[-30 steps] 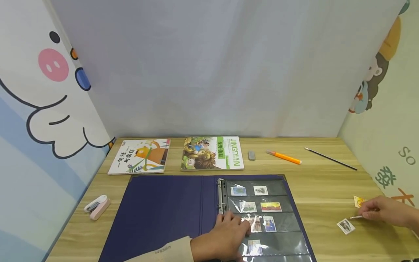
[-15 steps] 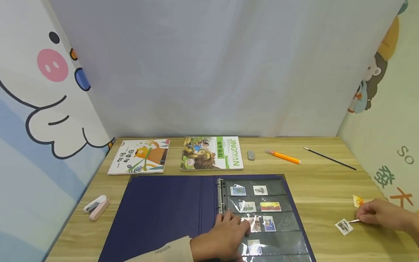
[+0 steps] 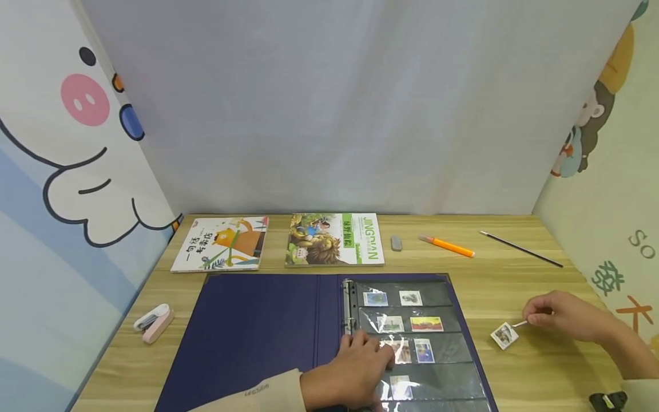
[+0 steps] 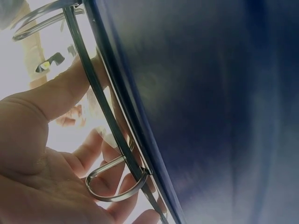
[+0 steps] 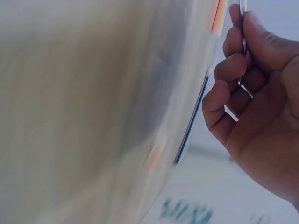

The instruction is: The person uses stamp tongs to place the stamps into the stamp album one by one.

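Observation:
In the head view my right hand [image 3: 566,315] pinches slim metal tweezers [image 3: 520,324] between thumb and fingers. At their tip is a small white-edged stamp [image 3: 504,335], over the wood just right of the album. The right wrist view shows the tweezers [image 5: 243,32] running down into the curled fingers. My left hand [image 3: 355,369] rests on the dark pocket page [image 3: 437,383] beside the binder rings, fingers loosely bent. Several stamps sit in that page's clear pockets, one partly under the left fingers. In the left wrist view a metal ring [image 4: 117,193] passes in front of the hand.
The navy stamp album [image 3: 252,326] lies open across the front. Behind it are two picture books [image 3: 221,244], a grey eraser [image 3: 396,244], an orange marker [image 3: 448,246] and a thin black rod [image 3: 520,249]. A pink and white stapler [image 3: 154,323] stands at left.
My right hand has moved left and slightly away from me, carrying the stamp in the tweezers toward the album. It now covers the orange stamp's spot. The left hand keeps its place.

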Demonstrator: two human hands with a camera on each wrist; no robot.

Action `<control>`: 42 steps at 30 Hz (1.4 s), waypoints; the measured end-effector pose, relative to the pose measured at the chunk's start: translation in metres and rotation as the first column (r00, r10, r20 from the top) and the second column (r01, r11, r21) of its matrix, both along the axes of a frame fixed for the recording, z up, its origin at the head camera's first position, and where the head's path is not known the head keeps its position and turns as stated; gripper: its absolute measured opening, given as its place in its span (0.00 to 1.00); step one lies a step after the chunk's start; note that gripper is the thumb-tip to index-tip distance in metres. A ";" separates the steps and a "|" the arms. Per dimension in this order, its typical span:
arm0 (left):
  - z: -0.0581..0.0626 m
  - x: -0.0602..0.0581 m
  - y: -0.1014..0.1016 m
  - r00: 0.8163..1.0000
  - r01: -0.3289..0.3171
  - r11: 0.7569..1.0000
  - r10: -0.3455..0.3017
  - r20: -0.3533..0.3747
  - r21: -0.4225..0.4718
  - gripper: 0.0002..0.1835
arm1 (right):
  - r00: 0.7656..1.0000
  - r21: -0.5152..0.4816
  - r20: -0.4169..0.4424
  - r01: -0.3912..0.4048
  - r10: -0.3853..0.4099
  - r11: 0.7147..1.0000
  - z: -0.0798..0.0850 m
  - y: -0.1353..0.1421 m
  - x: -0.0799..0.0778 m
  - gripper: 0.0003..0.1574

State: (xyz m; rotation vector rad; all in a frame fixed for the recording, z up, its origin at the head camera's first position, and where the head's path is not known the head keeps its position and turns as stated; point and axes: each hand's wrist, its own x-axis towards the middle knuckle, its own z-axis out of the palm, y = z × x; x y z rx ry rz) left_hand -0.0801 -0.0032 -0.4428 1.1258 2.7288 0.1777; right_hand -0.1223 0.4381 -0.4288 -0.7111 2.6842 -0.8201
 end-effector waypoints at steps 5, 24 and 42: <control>-0.001 0.001 0.001 1.000 0.005 1.000 -0.005 -0.013 0.008 0.34 | 0.995 -0.007 -0.042 -0.091 0.090 0.996 0.013 -0.039 -0.016 0.06; 0.002 0.000 0.000 1.000 -0.007 1.000 0.007 0.021 -0.021 0.35 | 0.956 0.110 0.116 -0.281 0.269 0.953 0.011 -0.141 -0.035 0.08; 0.001 0.000 0.001 1.000 -0.007 1.000 0.008 0.027 -0.012 0.34 | 0.891 0.102 0.076 -0.454 0.448 0.885 0.002 -0.180 -0.021 0.07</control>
